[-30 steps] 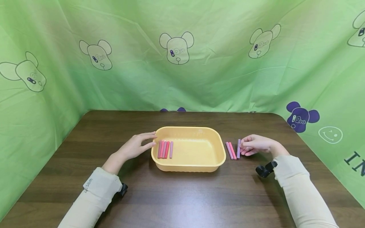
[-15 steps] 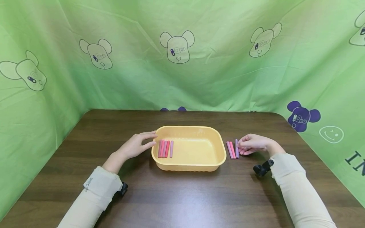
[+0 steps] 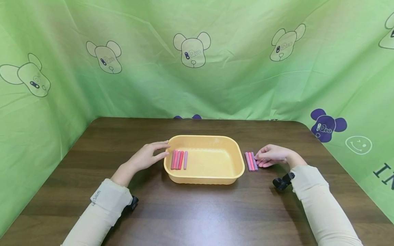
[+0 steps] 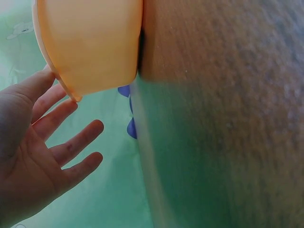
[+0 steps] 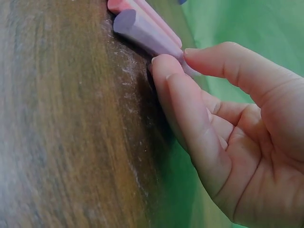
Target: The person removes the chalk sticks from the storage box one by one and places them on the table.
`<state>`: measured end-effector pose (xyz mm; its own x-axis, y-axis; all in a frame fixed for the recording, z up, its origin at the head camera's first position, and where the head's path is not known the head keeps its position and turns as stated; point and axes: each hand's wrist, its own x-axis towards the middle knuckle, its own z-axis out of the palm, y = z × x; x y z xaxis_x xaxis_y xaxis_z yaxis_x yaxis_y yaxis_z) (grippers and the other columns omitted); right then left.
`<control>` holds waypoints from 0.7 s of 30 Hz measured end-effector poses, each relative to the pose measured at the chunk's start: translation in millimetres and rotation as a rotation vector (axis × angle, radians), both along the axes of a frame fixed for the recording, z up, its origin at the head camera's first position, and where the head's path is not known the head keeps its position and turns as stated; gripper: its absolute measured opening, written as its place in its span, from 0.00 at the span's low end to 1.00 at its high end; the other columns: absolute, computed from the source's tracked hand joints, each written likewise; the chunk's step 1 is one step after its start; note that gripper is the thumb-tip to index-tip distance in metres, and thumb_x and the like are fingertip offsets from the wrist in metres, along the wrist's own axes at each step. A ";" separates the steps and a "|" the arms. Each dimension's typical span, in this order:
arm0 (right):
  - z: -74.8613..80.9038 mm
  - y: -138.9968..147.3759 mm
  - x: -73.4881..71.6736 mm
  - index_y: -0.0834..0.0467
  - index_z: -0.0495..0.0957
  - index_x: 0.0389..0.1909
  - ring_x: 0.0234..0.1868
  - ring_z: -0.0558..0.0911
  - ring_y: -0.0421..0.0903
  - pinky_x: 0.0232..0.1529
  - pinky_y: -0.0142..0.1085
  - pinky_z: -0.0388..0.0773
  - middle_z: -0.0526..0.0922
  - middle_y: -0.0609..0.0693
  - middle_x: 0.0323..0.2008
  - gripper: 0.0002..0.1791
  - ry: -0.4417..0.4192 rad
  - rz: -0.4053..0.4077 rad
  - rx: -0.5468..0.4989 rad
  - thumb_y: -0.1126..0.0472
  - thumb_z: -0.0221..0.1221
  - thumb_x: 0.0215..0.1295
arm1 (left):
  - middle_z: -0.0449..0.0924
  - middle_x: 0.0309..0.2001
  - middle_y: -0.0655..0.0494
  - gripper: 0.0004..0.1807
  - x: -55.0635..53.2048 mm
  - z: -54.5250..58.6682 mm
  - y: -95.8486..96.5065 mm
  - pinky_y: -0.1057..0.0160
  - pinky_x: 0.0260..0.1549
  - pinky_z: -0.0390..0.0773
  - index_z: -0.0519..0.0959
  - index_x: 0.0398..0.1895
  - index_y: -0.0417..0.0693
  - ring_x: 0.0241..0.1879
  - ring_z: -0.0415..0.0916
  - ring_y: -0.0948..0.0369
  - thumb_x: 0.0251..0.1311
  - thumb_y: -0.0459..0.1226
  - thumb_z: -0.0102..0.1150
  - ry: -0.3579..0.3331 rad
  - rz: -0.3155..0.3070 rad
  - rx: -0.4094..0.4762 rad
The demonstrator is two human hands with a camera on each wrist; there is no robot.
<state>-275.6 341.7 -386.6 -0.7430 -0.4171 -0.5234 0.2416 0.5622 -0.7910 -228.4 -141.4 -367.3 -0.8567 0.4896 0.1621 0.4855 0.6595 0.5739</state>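
Note:
My left hand [image 3: 147, 157] rests with straight, spread fingers at the left rim of a yellow plastic basin [image 3: 212, 181]. The left wrist view shows its fingertips right at the basin's rim [image 4: 73, 95]. To the right of the basin, a pink chalk stick [image 3: 251, 161] lies between two purple ones, side by side on the table. My right hand [image 3: 272, 156] pinches the rightmost purple chalk stick [image 5: 142, 33] near its far end, between thumb and fingers. Inside the basin, several pink and red chalk sticks [image 3: 176, 160] lie together at the left, with one purple stick [image 3: 185, 160] slightly apart.
The brown wooden table [image 3: 197, 212] carries the basin in its middle. A green curtain [image 3: 234, 78] printed with cartoon heads hangs behind it and along both sides. Black wrist cameras [image 3: 283, 181] sit under the sleeves' cuffs.
My right hand has moved left with the purple chalk stick and set it against the pink one, closing the gap between them. My left hand keeps its place at the basin.

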 end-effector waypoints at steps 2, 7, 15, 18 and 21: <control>0.3 0.2 0.2 0.62 0.76 0.36 0.27 0.81 0.34 0.32 0.25 0.81 0.82 0.44 0.26 0.07 0.003 0.000 0.008 0.63 0.52 0.66 | 0.68 0.65 0.46 0.24 -0.2 -0.1 -0.1 0.47 0.65 0.64 0.72 0.60 0.41 0.66 0.63 0.49 0.63 0.42 0.55 -0.002 0.000 -0.001; 3.7 -0.4 2.1 0.65 0.76 0.39 0.28 0.82 0.34 0.33 0.25 0.81 0.83 0.45 0.27 0.10 0.003 -0.008 0.022 0.63 0.51 0.66 | 0.68 0.65 0.47 0.24 -0.5 -0.7 -0.6 0.47 0.65 0.63 0.72 0.60 0.41 0.67 0.63 0.49 0.64 0.43 0.54 -0.003 0.000 -0.005; 18.8 -11.2 4.4 0.71 0.73 0.44 0.29 0.82 0.35 0.34 0.26 0.82 0.82 0.46 0.29 0.14 0.050 0.009 -0.012 0.62 0.51 0.67 | 0.68 0.65 0.47 0.24 -0.1 -0.5 -1.0 0.47 0.65 0.64 0.72 0.60 0.42 0.67 0.63 0.49 0.64 0.43 0.54 -0.003 0.004 -0.002; 25.7 -18.3 4.5 0.72 0.73 0.45 0.30 0.82 0.35 0.36 0.28 0.82 0.83 0.46 0.30 0.15 0.072 0.025 -0.032 0.62 0.51 0.68 | 0.68 0.65 0.47 0.24 -0.1 -0.6 -1.0 0.47 0.65 0.64 0.72 0.60 0.41 0.66 0.64 0.49 0.63 0.42 0.55 0.006 0.003 0.002; 33.7 -27.7 5.1 0.72 0.72 0.45 0.31 0.82 0.35 0.38 0.29 0.82 0.83 0.46 0.31 0.16 0.098 0.033 -0.043 0.61 0.51 0.68 | 0.69 0.65 0.46 0.23 -0.2 -1.1 -0.7 0.47 0.65 0.64 0.72 0.60 0.41 0.66 0.64 0.49 0.63 0.42 0.55 0.012 -0.001 0.004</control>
<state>-270.5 314.0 -352.9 -0.7752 -0.4628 -0.4300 0.1440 0.5333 -0.8336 -228.6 -142.1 -368.4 -0.8540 0.4901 0.1743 0.4933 0.6567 0.5704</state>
